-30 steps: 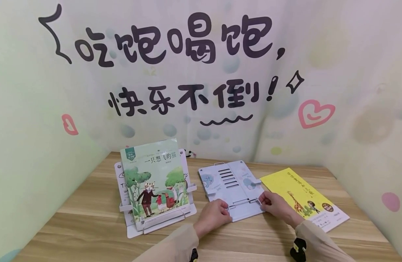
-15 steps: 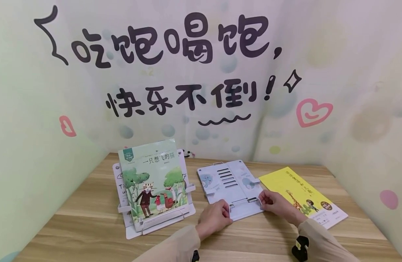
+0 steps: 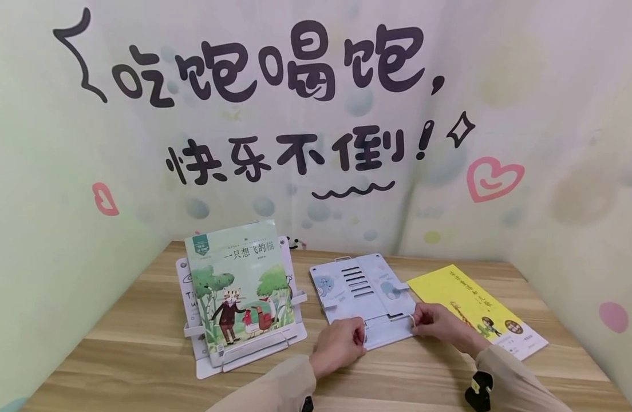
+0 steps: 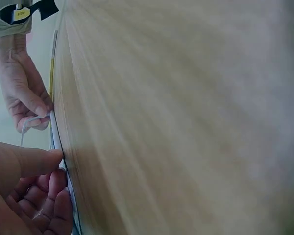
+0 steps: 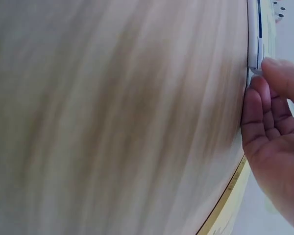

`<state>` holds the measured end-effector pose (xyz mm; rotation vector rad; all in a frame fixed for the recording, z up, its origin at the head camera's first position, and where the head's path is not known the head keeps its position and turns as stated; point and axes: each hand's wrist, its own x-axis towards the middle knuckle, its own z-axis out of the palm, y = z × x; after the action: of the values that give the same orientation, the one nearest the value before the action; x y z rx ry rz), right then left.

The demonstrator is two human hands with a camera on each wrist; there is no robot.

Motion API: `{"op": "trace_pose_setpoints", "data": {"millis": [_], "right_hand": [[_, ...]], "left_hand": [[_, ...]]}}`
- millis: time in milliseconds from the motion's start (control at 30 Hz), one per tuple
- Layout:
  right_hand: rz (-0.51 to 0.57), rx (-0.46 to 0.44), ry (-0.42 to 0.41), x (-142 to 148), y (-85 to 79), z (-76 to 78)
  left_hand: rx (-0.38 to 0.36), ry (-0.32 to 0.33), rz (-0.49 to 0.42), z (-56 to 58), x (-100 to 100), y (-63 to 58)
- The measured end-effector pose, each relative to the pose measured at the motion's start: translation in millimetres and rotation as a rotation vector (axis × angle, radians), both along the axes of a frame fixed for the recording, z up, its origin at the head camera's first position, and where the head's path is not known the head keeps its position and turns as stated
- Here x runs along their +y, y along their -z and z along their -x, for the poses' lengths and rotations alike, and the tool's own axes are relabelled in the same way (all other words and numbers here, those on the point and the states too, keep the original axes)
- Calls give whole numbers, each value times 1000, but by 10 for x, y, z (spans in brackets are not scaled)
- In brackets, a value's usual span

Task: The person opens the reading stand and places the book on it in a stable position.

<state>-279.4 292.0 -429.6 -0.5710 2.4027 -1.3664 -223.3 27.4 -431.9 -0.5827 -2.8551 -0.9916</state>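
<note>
Head view: right hand (image 3: 442,326) has a pinch on the right end of the wire bracket (image 4: 34,118). Left hand (image 3: 339,346), fingers curled, grips at the near left corner; wire end or plate edge, can't tell. The bracket belongs to the flat bookstand (image 3: 370,303), lying between the hands on the wooden table (image 3: 115,355).

Risks, my call: uneven pull could twist the wire or pop one end from its slot; a slipping pinch could let it snap back; pushing down hard could slide the whole stand. Right wrist sits over the yellow book (image 3: 465,297), flat just beside the stand, so it might get nudged.

Holders: the upright bookstand (image 3: 186,281), left of the hands, carries the green book (image 3: 244,292), leaning back, caught between side clips with a wire across its foot.
</note>
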Motion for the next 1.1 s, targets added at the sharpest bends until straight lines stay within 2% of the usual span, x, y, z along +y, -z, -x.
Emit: {"op": "trace_pose_setpoints", "data": {"millis": [100,267,400,467,567,633,700,800,867,967,1100], "right_hand": [[12,32,-37,21,24,-6],[-4,144,-99,32,48,0],[-40,245,-117,14,47,0],[-52,291,-130,2,45,-2],[-77,350,-180,12,19,2],[-104,343,-198,51,-33,14],[-127,313,-159,103,-112,43],[-125,233,25,137,-238,128],[-92,189,165,111,-287,208],[-66,161,317,10,-303,312],[-82,144,411,-132,-293,418]], "left_hand": [[50,28,37,-7,11,-9],[130,67,94,-1,28,-8],[156,111,98,30,10,4],[104,135,48,49,-28,11],[-85,149,-146,74,-111,4],[-199,103,-320,91,-161,-17],[-245,25,-514,129,-187,-53],[-205,-158,-729,222,-184,-116],[-177,-292,-813,292,-166,-147],[-166,-464,-827,351,-123,-166],[-137,-563,-790,373,-37,-172]]}}
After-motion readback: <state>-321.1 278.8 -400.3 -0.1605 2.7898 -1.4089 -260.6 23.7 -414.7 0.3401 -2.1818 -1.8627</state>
